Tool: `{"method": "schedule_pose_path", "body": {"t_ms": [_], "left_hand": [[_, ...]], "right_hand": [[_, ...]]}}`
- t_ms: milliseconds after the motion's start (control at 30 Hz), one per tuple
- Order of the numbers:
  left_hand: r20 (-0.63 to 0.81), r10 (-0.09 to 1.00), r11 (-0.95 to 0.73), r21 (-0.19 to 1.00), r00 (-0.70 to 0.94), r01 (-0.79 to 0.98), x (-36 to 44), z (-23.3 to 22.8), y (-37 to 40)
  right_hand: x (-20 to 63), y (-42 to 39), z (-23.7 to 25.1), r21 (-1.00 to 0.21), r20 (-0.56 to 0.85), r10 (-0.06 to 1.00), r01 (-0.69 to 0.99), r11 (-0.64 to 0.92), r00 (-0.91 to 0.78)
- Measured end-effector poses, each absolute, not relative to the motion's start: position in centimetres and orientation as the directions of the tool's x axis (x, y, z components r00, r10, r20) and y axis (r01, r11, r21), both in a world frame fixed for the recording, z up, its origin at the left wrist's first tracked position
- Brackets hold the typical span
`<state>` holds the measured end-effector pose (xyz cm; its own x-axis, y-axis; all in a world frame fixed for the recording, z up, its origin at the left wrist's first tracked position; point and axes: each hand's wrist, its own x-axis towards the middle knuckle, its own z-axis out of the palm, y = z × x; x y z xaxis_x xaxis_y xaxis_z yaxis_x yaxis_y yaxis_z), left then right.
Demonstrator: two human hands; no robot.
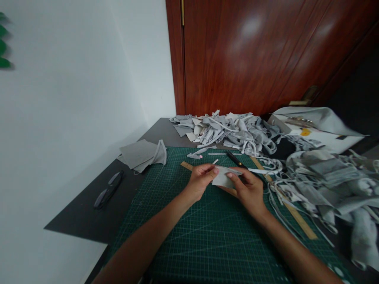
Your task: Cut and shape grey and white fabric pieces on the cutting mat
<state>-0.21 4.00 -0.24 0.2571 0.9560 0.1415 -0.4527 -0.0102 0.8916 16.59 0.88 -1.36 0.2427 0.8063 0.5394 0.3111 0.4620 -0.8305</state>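
A small piece of light grey fabric (222,179) is held above the green cutting mat (204,236). My left hand (202,179) pinches its left edge, thumb on top. At the right edge, my right hand (247,187) grips the same piece between thumb and fingers. The fingers behind the fabric are partly hidden. Below the hands lies a wooden ruler (186,166), partly covered by them. A black-handled tool (233,158) rests on the mat just beyond my right hand; its kind is not clear.
Grey fabric scraps (219,128) are heaped along the back. More fabric (334,177) is piled at the right beside a second wooden ruler (299,221). Flat grey pieces (139,154) lie at the left, near eyeglasses (109,189). A white box (319,132) stands at the back right.
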Motion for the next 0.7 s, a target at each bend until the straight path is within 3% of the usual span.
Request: {"method": "schedule_pose_path", "body": {"t_ms": [233,400,500,600,700], "left_hand": [[0.182,0.963,-0.106,0.933,0.197,-0.344,-0.2,-0.1,4.0],[0.2,0.953,-0.123,0.941,0.225,-0.316,0.1,0.2,3.8],[0.176,0.964,-0.107,0.943,0.2,-0.316,0.2,0.0,3.7],[0.064,0.987,0.0,0.918,0.148,-0.395,0.0,-0.3,4.1],[-0.062,0.984,0.137,0.863,0.168,-0.486,-0.6,-0.2,4.9]], "right_hand": [[16.2,0.8,-1.6,-0.87,0.492,0.851,0.143,0.472,0.185],[16.1,0.9,-2.0,-0.828,0.556,0.796,0.251,0.502,0.24],[16.5,1.1,-2.3,-0.811,0.561,0.808,0.313,0.494,0.179],[17.6,1.4,-2.3,-0.652,0.672,0.74,0.459,0.604,-0.019],[19.0,1.8,-1.9,-0.332,0.758,0.562,0.545,0.77,-0.331]]}}
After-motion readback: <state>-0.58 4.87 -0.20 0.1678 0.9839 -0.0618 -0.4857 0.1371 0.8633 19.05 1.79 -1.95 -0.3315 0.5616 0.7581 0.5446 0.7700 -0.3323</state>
